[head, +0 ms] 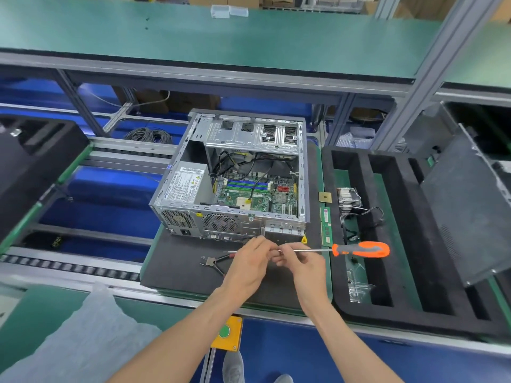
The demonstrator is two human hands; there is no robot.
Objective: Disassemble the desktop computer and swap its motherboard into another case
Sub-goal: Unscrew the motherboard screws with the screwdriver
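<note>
factory line, black foam mat (179,266) | open computer case (235,172) sitting just beyond hands | left hand (249,261) and right hand (301,261) both pinching screwdriver (359,249) shaft

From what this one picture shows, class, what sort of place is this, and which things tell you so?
Probably an electronics assembly or repair line in a factory. Clues: a long green-topped aluminium-frame workbench, a roller conveyor track beneath the work, and black slotted foam trays holding parts beside the opened grey metal computer case.

Head view, forward-down, close over workbench (177,272)
</note>
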